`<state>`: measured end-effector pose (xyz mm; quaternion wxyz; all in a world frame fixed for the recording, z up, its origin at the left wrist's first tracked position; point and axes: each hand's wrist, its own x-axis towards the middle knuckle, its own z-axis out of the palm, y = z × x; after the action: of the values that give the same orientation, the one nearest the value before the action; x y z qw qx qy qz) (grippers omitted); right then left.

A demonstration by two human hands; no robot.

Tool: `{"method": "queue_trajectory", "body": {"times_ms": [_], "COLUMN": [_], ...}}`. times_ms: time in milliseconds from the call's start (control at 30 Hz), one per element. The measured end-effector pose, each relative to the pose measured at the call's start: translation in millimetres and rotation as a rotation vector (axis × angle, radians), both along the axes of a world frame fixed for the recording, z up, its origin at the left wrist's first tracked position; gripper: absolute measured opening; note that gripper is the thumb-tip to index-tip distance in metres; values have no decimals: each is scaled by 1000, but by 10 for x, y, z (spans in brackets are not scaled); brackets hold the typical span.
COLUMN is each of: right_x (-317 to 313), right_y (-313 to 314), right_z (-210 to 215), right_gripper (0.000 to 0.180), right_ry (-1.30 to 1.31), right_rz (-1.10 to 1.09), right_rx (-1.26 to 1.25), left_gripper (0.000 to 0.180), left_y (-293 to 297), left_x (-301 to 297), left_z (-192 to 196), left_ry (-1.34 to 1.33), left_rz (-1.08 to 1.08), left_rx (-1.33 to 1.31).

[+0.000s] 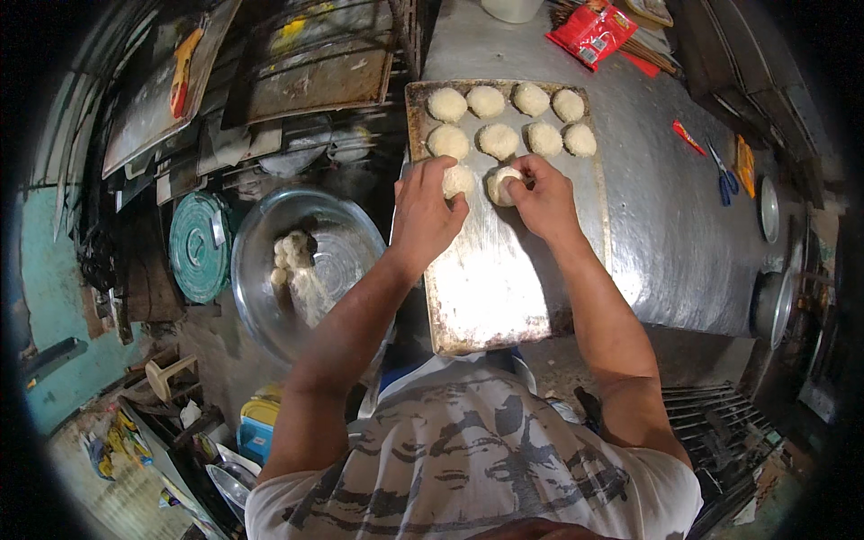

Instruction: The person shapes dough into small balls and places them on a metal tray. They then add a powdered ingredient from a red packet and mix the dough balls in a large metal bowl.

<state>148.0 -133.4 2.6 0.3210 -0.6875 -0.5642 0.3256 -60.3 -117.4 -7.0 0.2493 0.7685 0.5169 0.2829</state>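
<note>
A worn metal baking tray [486,270] lies on the table in front of me. Two rows of round, pale, crumb-coated dough pieces [498,140] cover its far part. In a third row, my left hand [425,214] curves its fingers and thumb around a dough piece [458,183] at the tray's left edge. My right hand [547,200] pinches another dough piece [500,187] just to the right of it, thumb on top. Whether that second piece rests on the tray or is slightly raised, I cannot tell.
At my left stands a large metal basin [355,236] with a few dough balls [292,252] and loose crumbs. Beyond are racked trays [306,85] and a green round lid [198,247]. Scissors [725,184] and a red packet [592,34] lie on the metal table [657,225].
</note>
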Motion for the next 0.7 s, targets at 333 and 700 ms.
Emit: {"method": "queue_trajectory", "body": {"times_ms": [333,700], "right_x": [-317,-629], "right_y": [-531,-716], "right_z": [-127,-247], "right_gripper": [56,49], "right_ry": [-751,-325], "right_rz": [210,136], "right_rx": [195,336], "left_gripper": [68,53], "left_y": [-378,-749], "left_x": [-146,-984], "left_z": [-108,-57], "left_ry": [434,-240], "left_rz": [-197,-38], "left_rx": [128,228]}}
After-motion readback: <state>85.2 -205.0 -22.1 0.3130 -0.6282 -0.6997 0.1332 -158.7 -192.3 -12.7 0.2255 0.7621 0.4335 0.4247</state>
